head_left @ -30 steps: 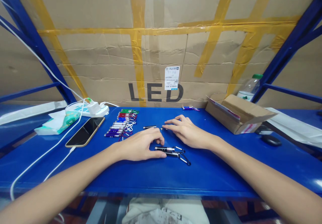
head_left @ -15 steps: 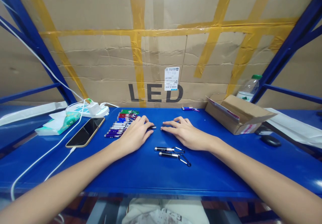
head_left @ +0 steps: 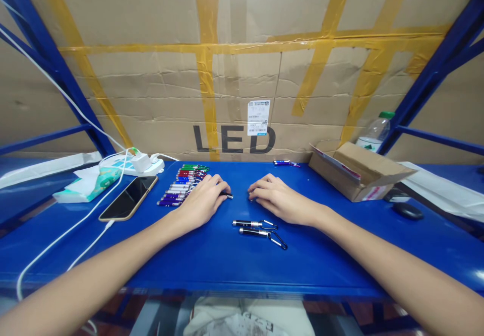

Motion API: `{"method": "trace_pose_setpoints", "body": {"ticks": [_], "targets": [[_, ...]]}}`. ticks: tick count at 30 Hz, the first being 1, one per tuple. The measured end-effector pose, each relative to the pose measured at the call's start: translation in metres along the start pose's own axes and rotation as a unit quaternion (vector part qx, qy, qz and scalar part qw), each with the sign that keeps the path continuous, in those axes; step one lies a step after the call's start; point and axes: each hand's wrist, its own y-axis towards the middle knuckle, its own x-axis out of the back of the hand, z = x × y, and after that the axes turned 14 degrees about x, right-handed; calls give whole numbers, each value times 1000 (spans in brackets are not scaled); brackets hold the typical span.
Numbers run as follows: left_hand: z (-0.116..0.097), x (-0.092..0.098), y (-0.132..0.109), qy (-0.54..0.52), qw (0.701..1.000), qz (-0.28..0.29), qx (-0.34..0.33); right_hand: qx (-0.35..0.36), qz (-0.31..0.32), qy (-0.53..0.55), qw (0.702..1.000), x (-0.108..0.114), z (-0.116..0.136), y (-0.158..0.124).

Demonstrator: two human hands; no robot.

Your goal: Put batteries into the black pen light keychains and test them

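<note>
Cardboard stands along the back edge of the blue desk. Mid-desk, the left hand pinches a black tube, its long axis pointing roughly toward the right hand across a gap; whether those curled fingers hold anything, I cannot tell.

A phone lies beside a tissue pack — power strip behind.

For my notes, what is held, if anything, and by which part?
The left hand holds a black tube by its left part; right hand: cannot tell.
</note>
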Motion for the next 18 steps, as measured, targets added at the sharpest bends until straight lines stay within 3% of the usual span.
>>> {"method": "trace_pose_setpoints", "body": {"ticks": [18], "targets": [[-18, 5, -1, -160, 987, -11, 27, -13, 37, -15, 999, 5, 1, 1]]}}
